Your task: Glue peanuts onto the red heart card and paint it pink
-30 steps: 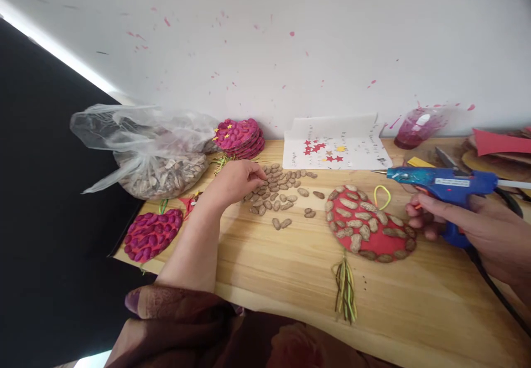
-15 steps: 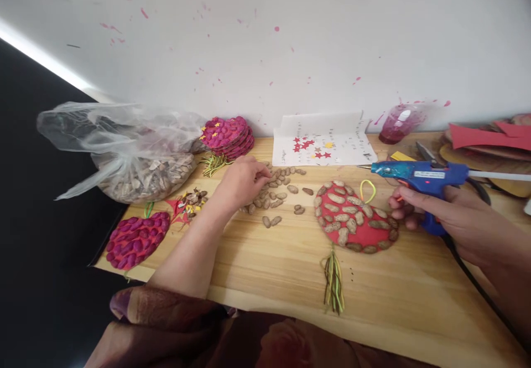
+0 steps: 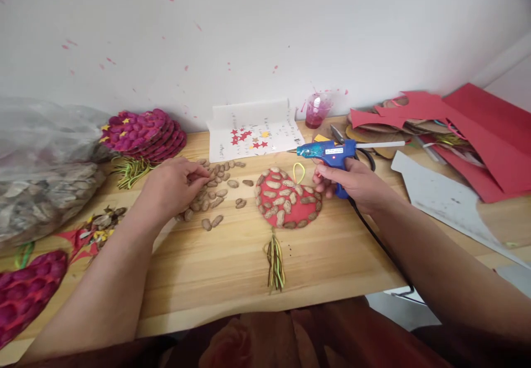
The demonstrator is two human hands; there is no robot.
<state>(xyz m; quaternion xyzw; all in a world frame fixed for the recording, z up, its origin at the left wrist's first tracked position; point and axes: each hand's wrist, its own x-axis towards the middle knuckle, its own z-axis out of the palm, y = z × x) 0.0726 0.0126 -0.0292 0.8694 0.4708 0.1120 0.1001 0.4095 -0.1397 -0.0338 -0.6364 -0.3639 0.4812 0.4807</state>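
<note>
My left hand [image 3: 174, 188] reaches into a heap of peanuts [image 3: 215, 193], its thumb and fingers drawn together at the upper edge. Whatever they pinch is hidden. A blue hot glue gun [image 3: 332, 151] is in my right hand [image 3: 359, 185], its nozzle pointing left and a white glue stick coming out of the back. Just below the nozzle lies a red heart-shaped piece [image 3: 299, 212] partly covered with peanuts. It has a yellow loop [image 3: 299, 173] on top and a green and brown tassel [image 3: 274, 263] at its lower point.
Behind the heap lies a white sheet [image 3: 222, 149] with small stars; a cup of red liquid [image 3: 316, 114] stands beside it. Finished purple pieces [image 3: 145, 133] are stacked at left near a plastic bag [image 3: 45, 191]. Scissors [image 3: 337, 134] and red card [image 3: 489, 135] lie right.
The view has swung to the right, bringing more red card into sight. My left hand stays at the peanut heap, and my right hand keeps the glue gun above the heart.
</note>
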